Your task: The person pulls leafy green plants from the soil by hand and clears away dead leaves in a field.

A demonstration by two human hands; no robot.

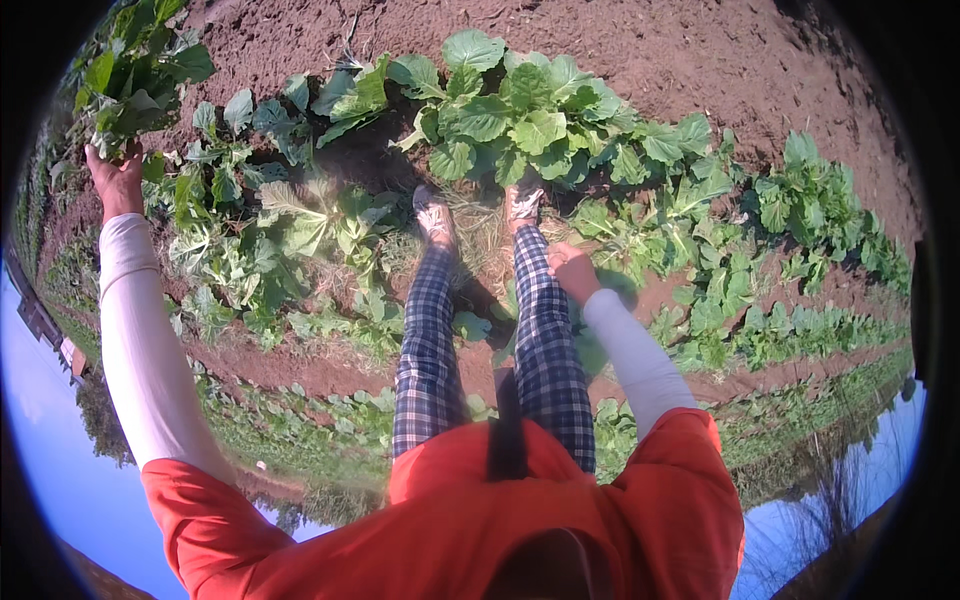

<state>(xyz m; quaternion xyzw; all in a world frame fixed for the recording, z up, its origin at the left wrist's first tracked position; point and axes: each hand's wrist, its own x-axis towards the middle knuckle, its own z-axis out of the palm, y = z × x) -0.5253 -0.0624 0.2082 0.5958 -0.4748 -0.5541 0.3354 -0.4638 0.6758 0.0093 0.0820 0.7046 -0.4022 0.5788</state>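
My left hand (pixel 118 178) reaches out to the far left, its fingers around the base of a bunch of leafy greens (pixel 139 82). The bunch hangs over the edge of the planted row, its broad leaves fanned out beyond the hand. Close to my right shin, my right hand (pixel 574 271) is curled into a loose fist, and nothing shows in it. Just past my shoes (pixel 523 206) grows a dense clump of broad-leaved green plants (pixel 517 112).
Lower, partly wilted leafy plants (pixel 300 225) lie to the left of my feet. Dry grass (pixel 480 240) covers the ground between my legs. Bare reddish soil (pixel 675 60) stretches past the row. More green plants (pixel 810 187) continue on the right, with further crop rows (pixel 795 337) behind me.
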